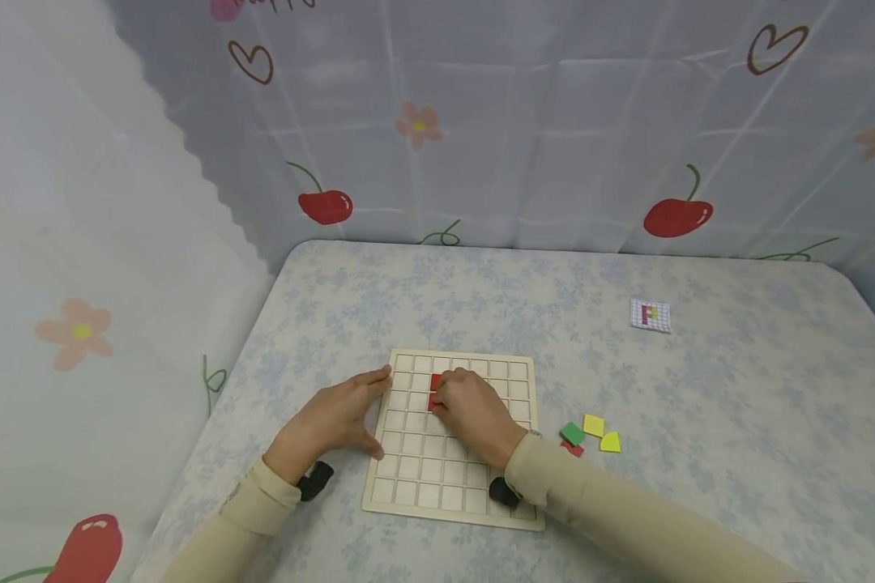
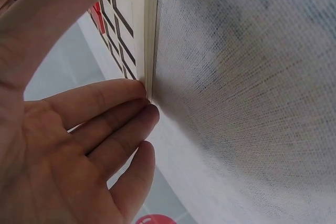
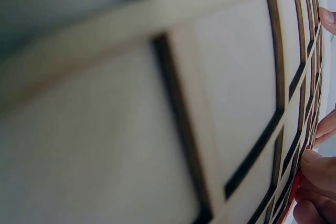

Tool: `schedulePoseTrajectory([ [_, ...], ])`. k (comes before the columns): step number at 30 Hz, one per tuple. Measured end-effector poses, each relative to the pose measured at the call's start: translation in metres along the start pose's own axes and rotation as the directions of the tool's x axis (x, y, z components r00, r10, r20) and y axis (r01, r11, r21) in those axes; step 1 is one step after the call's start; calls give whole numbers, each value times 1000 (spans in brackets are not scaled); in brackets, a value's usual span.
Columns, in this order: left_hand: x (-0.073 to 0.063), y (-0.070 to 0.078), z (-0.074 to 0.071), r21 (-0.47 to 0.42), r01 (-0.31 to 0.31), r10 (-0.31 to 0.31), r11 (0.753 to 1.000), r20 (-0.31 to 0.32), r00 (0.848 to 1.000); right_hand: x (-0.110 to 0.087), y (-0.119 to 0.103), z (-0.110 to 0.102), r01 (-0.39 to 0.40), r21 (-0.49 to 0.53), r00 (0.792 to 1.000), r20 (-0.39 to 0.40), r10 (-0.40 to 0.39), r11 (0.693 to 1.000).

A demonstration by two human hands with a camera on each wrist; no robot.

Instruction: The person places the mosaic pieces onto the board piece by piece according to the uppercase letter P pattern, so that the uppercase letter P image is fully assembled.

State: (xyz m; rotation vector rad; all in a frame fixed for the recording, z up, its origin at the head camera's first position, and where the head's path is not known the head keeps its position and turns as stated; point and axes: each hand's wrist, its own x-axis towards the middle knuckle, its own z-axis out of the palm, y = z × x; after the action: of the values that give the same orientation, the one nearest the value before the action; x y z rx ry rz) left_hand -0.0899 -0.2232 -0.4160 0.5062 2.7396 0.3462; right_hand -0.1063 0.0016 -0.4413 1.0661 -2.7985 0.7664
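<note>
A pale wooden grid board [image 1: 411,470] lies on the table. At its left edge is my left hand [image 1: 331,417], thumb and fingers spread apart; in the left wrist view, nearly straight fingertips [image 2: 137,88] touch the board's side. My right hand [image 1: 474,413] reaches over the upper middle of the grid. Its curled fingers pinch a red tile [image 1: 432,402] at a cell, partly covering it. Just above, another red tile [image 1: 435,380] sits in the grid. In the right wrist view, the thumb and fingers [image 3: 317,171] meet at red, low on the right.
Right of the board lie a green tile [image 1: 572,433], a red tile [image 1: 573,448] partly under it, a yellow square [image 1: 594,425] and a yellow rounded piece [image 1: 609,442]. A small pattern card [image 1: 650,315] lies farther back. A printed curtain [image 1: 518,162] hangs behind the table.
</note>
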Motion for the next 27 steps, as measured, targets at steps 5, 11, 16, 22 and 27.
schedulePoseTrajectory([
  [5,-1,1,0,0,-9,9,1000,2,1000,-2,-1,-1,-17,14,1000,1,17,1000],
  [11,-2,1,0,11,-6,6,1000,6,1000,-9,-1,-6,1,-2,1000,-3,-1,1000],
  [16,-1,3,0,15,-16,16,1000,6,1000,-25,5,-17,-2,-32,999,-40,1,999],
  [22,-2,3,-1,27,-35,35,999,-3,999,-52,25,-34,-69,-40,995,-80,65,997],
  [27,-2,3,-1,36,-33,33,999,-2,999,-80,43,-51,-160,-59,985,-80,155,985],
])
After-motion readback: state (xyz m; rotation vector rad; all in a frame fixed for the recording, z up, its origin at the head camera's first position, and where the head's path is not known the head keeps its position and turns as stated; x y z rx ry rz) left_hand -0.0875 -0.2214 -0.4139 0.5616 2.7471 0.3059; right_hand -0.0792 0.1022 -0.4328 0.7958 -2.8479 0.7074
